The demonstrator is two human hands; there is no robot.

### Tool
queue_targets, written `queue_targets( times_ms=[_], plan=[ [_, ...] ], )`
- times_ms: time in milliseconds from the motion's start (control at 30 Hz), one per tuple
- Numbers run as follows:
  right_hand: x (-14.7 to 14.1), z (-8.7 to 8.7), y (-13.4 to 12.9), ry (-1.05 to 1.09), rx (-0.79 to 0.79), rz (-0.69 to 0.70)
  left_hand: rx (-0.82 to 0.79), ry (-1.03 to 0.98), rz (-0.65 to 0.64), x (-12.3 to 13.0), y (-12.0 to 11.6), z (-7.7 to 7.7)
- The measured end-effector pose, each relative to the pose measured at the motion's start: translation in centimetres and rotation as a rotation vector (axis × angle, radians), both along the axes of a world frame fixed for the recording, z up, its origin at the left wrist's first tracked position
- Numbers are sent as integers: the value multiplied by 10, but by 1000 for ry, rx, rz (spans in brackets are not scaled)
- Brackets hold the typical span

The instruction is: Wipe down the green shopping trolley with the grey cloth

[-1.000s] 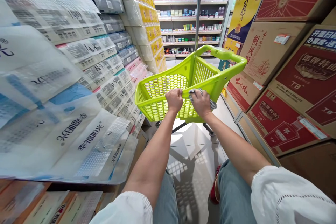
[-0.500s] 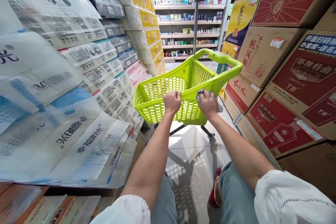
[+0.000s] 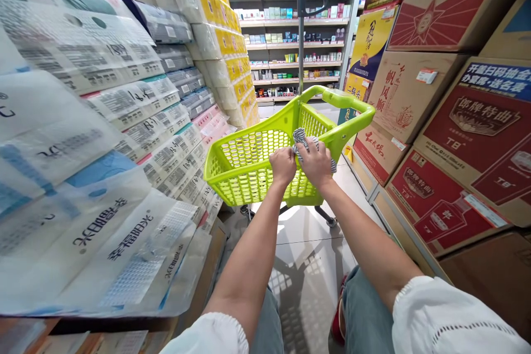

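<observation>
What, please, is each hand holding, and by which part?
The left hand grips the green basket by its near top rim. The right hand holds a bunched striped cloth against that rim; where exactly it grips the cloth is hidden.

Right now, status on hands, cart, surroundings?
Left hand gripping green cart. Right hand holding striped cloth against its near side. Cartons stacked right, wrapped packs left.
</observation>
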State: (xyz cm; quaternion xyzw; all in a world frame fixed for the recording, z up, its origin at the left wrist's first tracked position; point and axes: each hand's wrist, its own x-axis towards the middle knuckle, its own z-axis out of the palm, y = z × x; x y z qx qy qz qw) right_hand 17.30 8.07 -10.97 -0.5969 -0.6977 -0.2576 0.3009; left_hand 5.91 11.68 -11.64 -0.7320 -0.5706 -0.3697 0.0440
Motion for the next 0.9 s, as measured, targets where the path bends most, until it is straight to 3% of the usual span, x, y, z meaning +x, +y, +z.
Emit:
queue_targets(
  times_ms=[267,367,500,600,733,900],
  plan=[
    [46,20,-3,200,109,-174,7,-46,-33,-2,-5,-1],
    [32,17,-4,238,120,-151,38,-51,-30,0,-8,-2],
    [-6,-1,-5,155,36,-15,42,-44,-16,-2,-10,-4],
    [-15,-9,-6,79,6,33,50,-37,-28,-6,-10,-4],
    [11,-3,-8,7,2,-38,52,-28,-52,-12,-12,-3],
    [38,11,-15,175,92,-185,15,-31,-42,-10,-17,1]
  ],
)
